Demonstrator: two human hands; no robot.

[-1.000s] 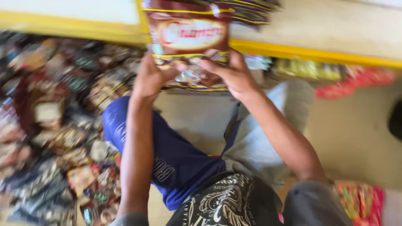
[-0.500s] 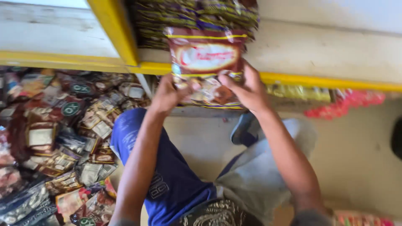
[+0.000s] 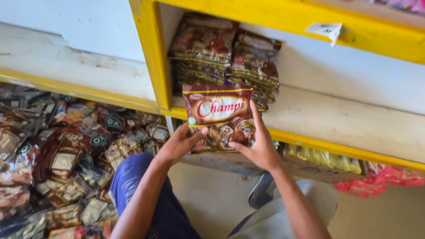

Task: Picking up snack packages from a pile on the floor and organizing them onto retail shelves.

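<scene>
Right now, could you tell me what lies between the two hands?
In the head view, the lower part of the brown candy bag fills the stretch between the left hand and the right hand; both hands grip it at the shelf's yellow edge.

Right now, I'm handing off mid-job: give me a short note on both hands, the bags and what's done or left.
Left hand: grips the brown candy bag at its lower left edge.
Right hand: holds the bag's lower right, fingers up its side.
The bag is upright at the front lip of the yellow shelf, in front of the stacked bags already inside.
Done: two stacks sit in the shelf bay.
Left: the held bag is not yet on a stack; many loose packets lie in the bin at lower left.
</scene>
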